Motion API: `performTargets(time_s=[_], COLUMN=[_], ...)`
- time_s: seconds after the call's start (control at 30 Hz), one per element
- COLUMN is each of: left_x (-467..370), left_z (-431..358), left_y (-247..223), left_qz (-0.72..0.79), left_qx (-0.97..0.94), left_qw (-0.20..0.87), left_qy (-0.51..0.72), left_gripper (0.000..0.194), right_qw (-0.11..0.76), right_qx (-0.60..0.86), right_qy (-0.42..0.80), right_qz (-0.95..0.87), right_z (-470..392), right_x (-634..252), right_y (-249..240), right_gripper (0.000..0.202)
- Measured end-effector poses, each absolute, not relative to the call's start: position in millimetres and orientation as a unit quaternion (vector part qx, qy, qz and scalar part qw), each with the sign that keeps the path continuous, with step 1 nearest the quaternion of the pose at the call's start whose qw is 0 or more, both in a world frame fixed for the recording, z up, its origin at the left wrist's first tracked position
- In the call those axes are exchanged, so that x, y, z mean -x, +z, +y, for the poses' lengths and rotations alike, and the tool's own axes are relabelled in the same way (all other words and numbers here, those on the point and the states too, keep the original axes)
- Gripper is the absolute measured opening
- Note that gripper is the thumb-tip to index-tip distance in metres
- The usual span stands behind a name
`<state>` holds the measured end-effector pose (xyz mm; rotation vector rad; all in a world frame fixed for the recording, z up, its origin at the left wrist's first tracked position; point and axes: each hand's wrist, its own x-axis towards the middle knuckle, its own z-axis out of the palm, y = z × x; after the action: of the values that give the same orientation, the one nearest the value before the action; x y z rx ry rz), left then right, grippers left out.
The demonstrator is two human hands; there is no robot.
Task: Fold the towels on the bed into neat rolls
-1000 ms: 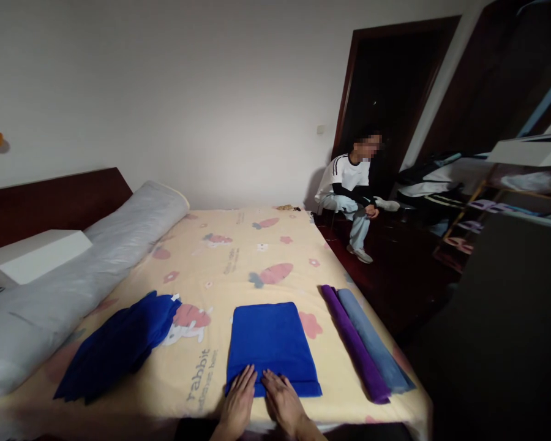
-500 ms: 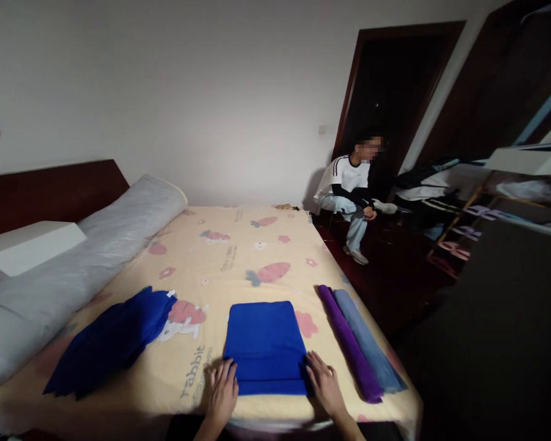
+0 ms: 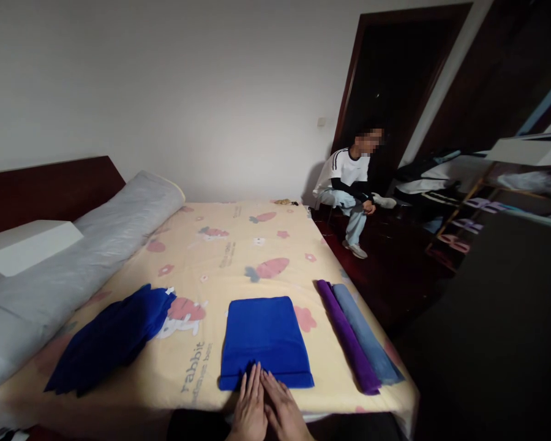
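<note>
A folded blue towel lies on the bed's near edge, with a narrow folded strip along its front. My left hand rests at the middle of that front strip, fingers stretched out flat. Beside it, touching at the fingertips, my right hand also has its fingers extended over the strip. To the right lie a rolled purple towel and a rolled grey-blue towel, side by side. A loose, crumpled blue cloth with a small white tag is on the left.
The bed has a yellow sheet with rabbits and carrots. A long grey bolster and a white box are by the headboard. A person sits beyond the far right corner. A dark cabinet stands at right.
My hands have moved inward from the towel's left and right sides and come together at the middle of its front edge. The towel's front strip looks narrower.
</note>
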<state>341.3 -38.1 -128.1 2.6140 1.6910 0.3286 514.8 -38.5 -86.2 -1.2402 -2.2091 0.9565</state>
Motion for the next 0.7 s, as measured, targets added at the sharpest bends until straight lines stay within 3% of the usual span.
performTargets(time_s=[0.27, 0.5, 0.7], left_x=[-322.9, -317.3, -303.8], left_z=[-39.5, -40.4, -32.5], left_y=[-142.2, -129.3, -112.1], left_qz=[0.569, 0.611, 0.637], left_qx=[-0.819, -0.784, -0.769], left_qw=[-0.019, -0.052, 0.042], left_qy=[0.073, 0.103, 0.032], left_gripper=[0.071, 0.066, 0.063], right_qw=[0.177, 0.197, 0.206], right_qx=[0.438, 0.514, 0.545], right_qy=[0.337, 0.31, 0.266], right_qz=[-0.814, -0.775, -0.768], right_z=[-36.6, -37.9, -34.0], right_x=[-538.0, -583.1, -606.1], right_y=[-92.1, -92.2, -105.0], right_gripper=[0.053, 0.047, 0.048])
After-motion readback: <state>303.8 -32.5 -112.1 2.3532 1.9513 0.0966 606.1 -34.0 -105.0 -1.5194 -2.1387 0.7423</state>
